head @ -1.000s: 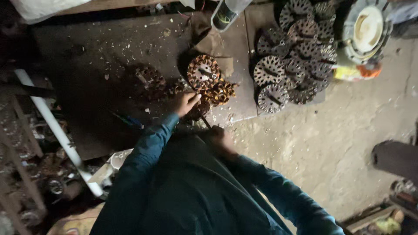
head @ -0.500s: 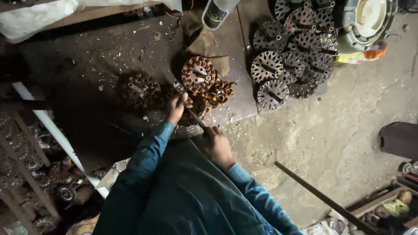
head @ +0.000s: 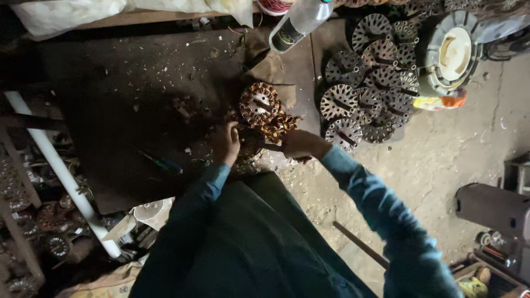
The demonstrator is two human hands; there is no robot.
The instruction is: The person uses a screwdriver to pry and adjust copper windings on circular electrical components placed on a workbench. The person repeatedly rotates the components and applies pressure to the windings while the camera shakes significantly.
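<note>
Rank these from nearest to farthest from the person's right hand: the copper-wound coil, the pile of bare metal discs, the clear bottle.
From the right hand:
1. Copper-wound coil, just up and left, next to the hand.
2. Pile of bare discs, up and right.
3. Clear bottle, farthest, at the top edge.

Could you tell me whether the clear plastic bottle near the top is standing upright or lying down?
Lying down: the clear plastic bottle rests tilted on its side.

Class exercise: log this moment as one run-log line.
left hand: on wound stator | right hand: gripping tool | second wound stator: behind | bare stators: stacked right
</note>
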